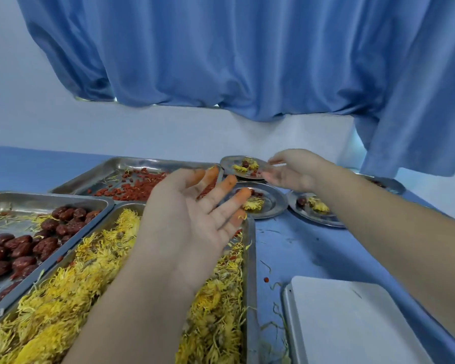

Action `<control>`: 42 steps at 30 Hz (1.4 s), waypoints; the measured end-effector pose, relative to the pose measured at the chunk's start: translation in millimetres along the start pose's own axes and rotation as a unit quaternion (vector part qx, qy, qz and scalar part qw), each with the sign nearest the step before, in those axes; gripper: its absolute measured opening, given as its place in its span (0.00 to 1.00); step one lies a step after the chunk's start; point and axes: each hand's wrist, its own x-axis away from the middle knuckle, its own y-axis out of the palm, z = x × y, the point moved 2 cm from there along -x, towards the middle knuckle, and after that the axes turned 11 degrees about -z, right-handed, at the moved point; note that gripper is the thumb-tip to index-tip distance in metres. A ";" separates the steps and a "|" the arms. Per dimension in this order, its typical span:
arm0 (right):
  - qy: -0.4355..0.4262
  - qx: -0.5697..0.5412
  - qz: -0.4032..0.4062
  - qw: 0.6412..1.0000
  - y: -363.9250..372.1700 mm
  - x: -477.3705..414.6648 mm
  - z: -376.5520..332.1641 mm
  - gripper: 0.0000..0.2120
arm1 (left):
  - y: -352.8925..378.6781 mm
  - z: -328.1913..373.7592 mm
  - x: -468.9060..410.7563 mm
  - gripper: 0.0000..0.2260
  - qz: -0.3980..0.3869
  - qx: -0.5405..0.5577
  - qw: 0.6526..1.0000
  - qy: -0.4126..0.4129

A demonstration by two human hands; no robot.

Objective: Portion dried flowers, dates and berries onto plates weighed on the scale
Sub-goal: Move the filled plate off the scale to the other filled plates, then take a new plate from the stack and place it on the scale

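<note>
A: Where are we?

B: Our left hand (192,219) hovers palm-up over the far end of the flower tray (250,258). Its fingers are spread and hold nothing, and the tips are stained orange. Our right hand (292,172) reaches to the far plate (230,164), beyond the tray's far right corner. It is blurred, so we cannot tell whether the fingers pinch the rim or only touch it.

A: And the goods?

B: Flowers (90,258) fill the tray. Dates (19,248) lie in the tray on its left, berries (132,190) in the one behind it. The mid plate (273,203) and right plate (313,215), off the same corner, already carry flowers and red fruit, as does the far one.

A: Which step, then?

B: We judge we are between portions and dealing with a filled plate. The next move calls for a plate on the scale (352,319), right of the tray's near end, then pinches from each tray.

A: Room?

B: It is tight at the far corner. The plates sit close together, and the mid plate is just beside the tray's rim, so we should lift plates, not slide them. The table (300,245) strip between tray and scale is narrow, with petals and a stray berry on it.
</note>
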 end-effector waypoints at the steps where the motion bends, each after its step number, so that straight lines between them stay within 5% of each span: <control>1: -0.009 0.011 -0.006 1.000 0.4 22.1 -1.5 0.01 | 2.0 -4.4 -2.0 0.13 -0.026 -0.018 0.999 -0.011; 7: -0.066 0.040 -0.003 0.997 -5.5 169.1 1.2 0.03 | 29.2 -30.8 11.1 0.10 -0.107 -0.076 0.986 -0.105; 13: -0.173 0.150 0.117 0.966 -41.5 281.4 44.2 0.05 | 45.7 -51.5 22.0 0.12 -0.180 -0.140 0.961 -0.157; 18: -0.170 0.486 0.302 0.802 -88.2 325.4 88.6 0.07 | 50.5 -61.1 27.6 0.15 -0.209 -0.186 0.946 -0.166; 22: -0.083 0.621 0.270 0.732 -106.3 335.8 108.2 0.13 | 52.8 -63.8 30.0 0.14 -0.227 -0.220 0.933 -0.171; 31: -0.040 0.646 0.291 0.704 -105.1 338.6 106.7 0.09 | 65.5 -69.9 45.1 0.18 -0.226 -0.295 0.917 -0.146; 42: -0.028 0.618 0.312 0.721 -105.2 339.8 101.9 0.10 | 37.5 -58.0 69.0 0.08 -0.143 -0.133 0.975 -0.111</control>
